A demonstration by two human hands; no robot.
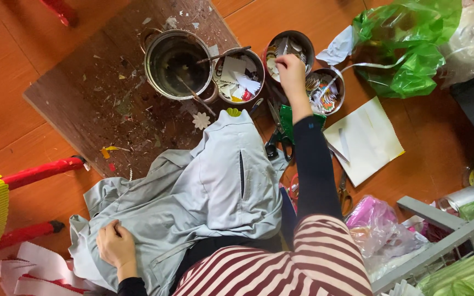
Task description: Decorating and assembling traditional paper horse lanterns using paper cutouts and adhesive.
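Observation:
My right hand (292, 70) reaches forward over a small round metal tin (289, 49) filled with paper scraps, its fingers pinched together at the tin's near rim; whether it holds a scrap I cannot tell. My left hand (115, 245) rests loosely curled on a pale grey jacket (204, 186) spread over my lap. Two more tins of cut paper (240, 77) (325, 90) sit beside the first. A steel pot (175, 63) with sticks in it stands on a dark wooden board (111, 93).
Black-handled scissors (278, 137) and a second pair (345, 194) lie on the orange floor. A white paper sheet (366, 140), green plastic bag (407, 49), pink bag (377, 219), a grey rack (440, 241) and a red-legged frame (34, 175) surround me.

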